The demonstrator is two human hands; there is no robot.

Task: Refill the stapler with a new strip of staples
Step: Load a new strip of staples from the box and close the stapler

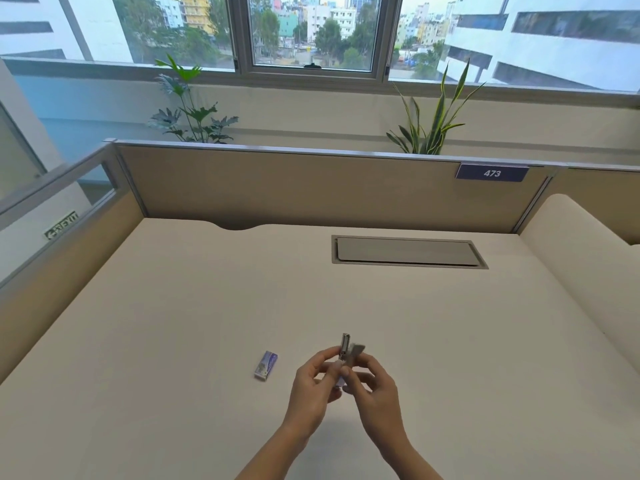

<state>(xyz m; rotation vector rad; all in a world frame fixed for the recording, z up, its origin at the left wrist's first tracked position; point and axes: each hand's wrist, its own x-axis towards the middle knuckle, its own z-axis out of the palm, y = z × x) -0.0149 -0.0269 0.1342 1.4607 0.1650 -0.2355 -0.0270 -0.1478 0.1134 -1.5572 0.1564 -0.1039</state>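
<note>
Above the near middle of the desk (207,306) both hands are raised together. My left hand (313,384) grips a small metal stapler (345,346) that stands upright, its top end pointing away. My right hand (372,386) pinches a blurred grey strip of staples (356,351) right beside the stapler's upper part. The stapler's lower half is hidden by fingers. A small purple and white staple box (266,366) lies flat on the desk, left of my left hand.
A grey cable-hatch lid (408,252) is set into the desk at the back right. Beige partition walls (294,188) close the desk at the back and left, and a rounded divider (581,258) stands on the right.
</note>
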